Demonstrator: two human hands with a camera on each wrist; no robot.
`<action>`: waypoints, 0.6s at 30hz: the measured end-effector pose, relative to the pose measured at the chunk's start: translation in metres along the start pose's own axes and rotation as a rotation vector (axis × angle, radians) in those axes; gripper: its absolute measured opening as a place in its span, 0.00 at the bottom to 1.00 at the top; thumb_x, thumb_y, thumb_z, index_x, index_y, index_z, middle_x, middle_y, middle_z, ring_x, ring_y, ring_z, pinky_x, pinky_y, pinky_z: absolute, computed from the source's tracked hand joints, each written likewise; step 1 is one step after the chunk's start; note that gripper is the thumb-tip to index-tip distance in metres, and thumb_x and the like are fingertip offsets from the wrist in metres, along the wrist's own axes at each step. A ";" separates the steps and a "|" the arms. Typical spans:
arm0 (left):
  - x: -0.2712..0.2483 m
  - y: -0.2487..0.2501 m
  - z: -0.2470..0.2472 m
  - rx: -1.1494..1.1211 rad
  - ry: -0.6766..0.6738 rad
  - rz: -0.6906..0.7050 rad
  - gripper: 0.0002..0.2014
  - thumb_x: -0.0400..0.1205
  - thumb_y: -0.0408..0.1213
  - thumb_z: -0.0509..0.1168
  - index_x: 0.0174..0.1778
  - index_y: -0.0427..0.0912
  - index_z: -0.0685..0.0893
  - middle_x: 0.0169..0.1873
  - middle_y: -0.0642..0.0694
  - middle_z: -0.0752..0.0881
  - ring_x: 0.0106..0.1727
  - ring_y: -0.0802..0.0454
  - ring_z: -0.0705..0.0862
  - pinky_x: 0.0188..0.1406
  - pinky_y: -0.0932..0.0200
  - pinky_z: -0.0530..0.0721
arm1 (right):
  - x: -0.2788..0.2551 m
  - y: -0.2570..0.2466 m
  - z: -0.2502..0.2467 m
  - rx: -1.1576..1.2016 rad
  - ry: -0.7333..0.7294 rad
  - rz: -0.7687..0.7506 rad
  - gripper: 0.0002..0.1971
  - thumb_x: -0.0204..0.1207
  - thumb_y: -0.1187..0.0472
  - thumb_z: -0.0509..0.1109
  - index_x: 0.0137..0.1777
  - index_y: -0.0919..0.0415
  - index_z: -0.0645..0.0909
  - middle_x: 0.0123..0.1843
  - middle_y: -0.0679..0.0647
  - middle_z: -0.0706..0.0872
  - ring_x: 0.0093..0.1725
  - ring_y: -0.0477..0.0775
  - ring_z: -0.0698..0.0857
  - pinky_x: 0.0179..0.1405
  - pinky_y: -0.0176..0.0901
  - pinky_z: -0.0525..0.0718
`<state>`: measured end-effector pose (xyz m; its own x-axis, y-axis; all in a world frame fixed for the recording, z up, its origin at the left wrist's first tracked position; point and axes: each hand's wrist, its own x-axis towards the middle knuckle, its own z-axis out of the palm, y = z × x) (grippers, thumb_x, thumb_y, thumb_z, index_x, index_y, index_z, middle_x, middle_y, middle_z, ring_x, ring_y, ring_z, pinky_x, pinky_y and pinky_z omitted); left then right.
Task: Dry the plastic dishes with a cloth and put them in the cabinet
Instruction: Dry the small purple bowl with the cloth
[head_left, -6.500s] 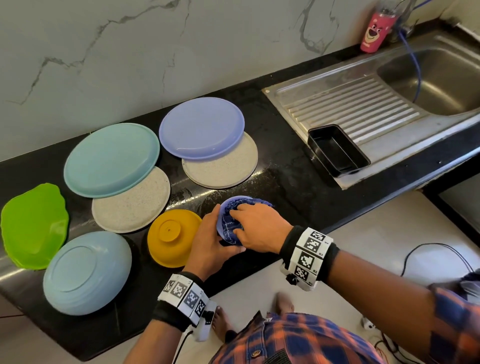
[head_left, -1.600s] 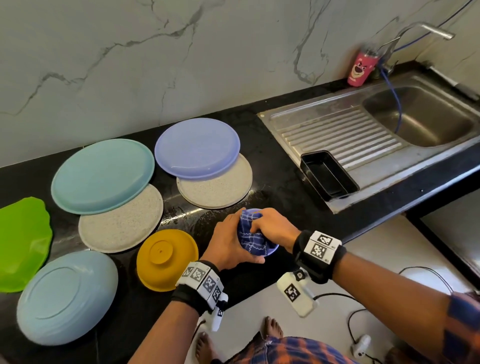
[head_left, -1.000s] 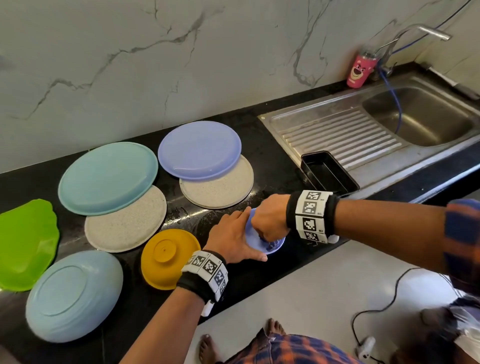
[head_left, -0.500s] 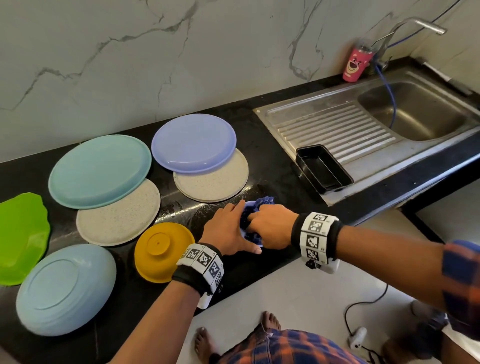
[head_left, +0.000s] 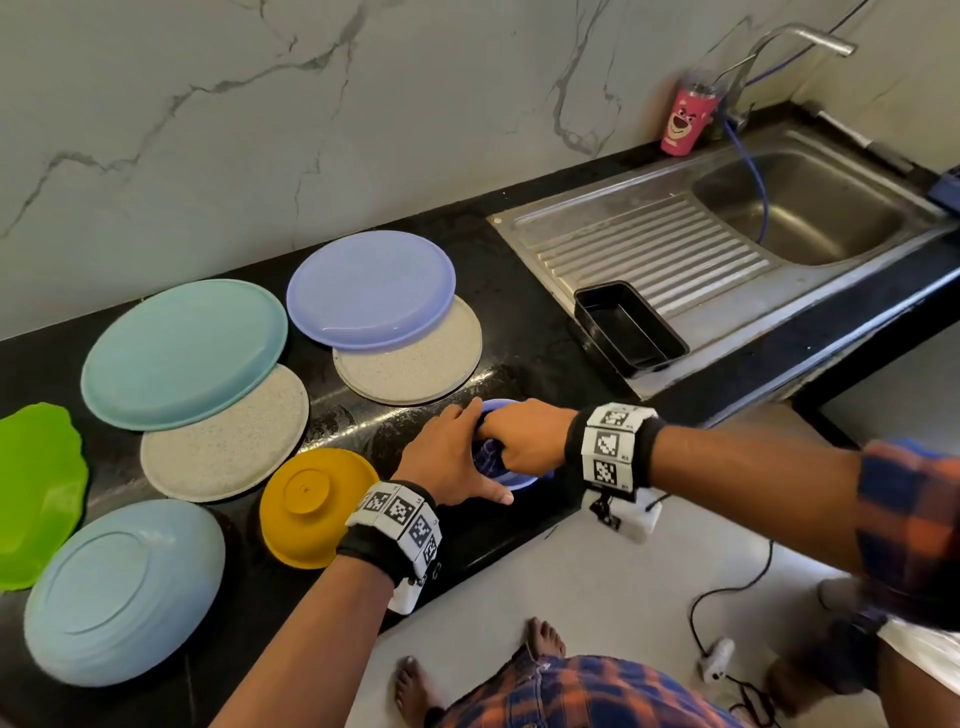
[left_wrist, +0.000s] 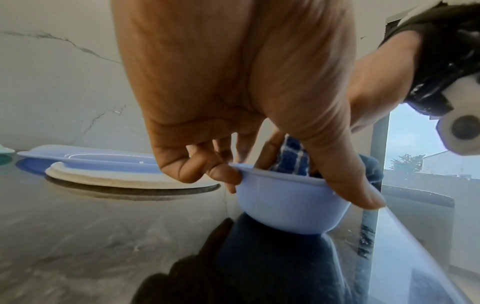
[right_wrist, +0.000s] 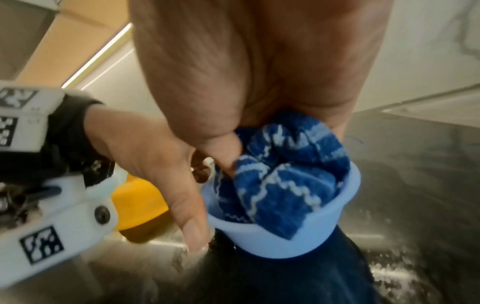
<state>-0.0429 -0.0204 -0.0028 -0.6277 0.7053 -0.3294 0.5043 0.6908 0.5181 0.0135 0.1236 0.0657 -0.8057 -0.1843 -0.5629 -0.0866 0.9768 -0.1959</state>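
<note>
Black tabletop (head_left: 524, 332) under a marble wall, with a steel sink (head_left: 800, 218) off to the right. Small blue bowl (left_wrist: 291, 207) now upright on the tabletop near the front edge, where moments ago held tilted and lifted between both hands. Left hand (head_left: 452, 457) steadying it, fingers (left_wrist: 221, 172) curled on the rim and thumb down the near wall. Right hand (head_left: 524, 436) clenched round the blue cloth (right_wrist: 280, 181), pushed down into the bowl's hollow. Probably the inside being wiped with the bowl braced against the surface, so likely near the end of drying this one piece. No cabinet in view. Yellow bowl (head_left: 311, 504) just left, upside down, and plates (head_left: 182, 353) spread further left and behind, unmoved since earlier; judged still waiting for the cloth, so most of the task left.
</note>
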 end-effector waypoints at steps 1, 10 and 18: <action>0.001 0.000 0.000 0.002 -0.002 -0.007 0.69 0.51 0.67 0.82 0.86 0.50 0.55 0.77 0.46 0.71 0.77 0.43 0.72 0.73 0.39 0.76 | 0.000 0.001 0.006 0.058 0.003 0.000 0.15 0.81 0.63 0.64 0.65 0.57 0.84 0.58 0.55 0.89 0.48 0.54 0.86 0.47 0.41 0.79; 0.004 0.004 -0.003 0.066 -0.063 0.003 0.73 0.44 0.75 0.73 0.86 0.49 0.56 0.74 0.44 0.72 0.74 0.43 0.74 0.71 0.42 0.77 | -0.011 0.001 -0.026 -0.300 -0.212 -0.069 0.16 0.85 0.58 0.64 0.69 0.53 0.84 0.63 0.54 0.87 0.61 0.58 0.84 0.49 0.40 0.73; 0.005 0.006 -0.002 0.040 -0.027 -0.030 0.69 0.42 0.76 0.71 0.82 0.56 0.59 0.72 0.50 0.74 0.71 0.44 0.76 0.65 0.39 0.82 | -0.012 0.027 -0.006 -0.660 0.177 -0.186 0.14 0.84 0.63 0.60 0.63 0.52 0.84 0.62 0.47 0.84 0.62 0.61 0.76 0.45 0.50 0.73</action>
<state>-0.0444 -0.0129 0.0004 -0.6271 0.6878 -0.3657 0.5089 0.7171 0.4762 0.0171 0.1530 0.0722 -0.8215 -0.3889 -0.4170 -0.5239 0.8034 0.2829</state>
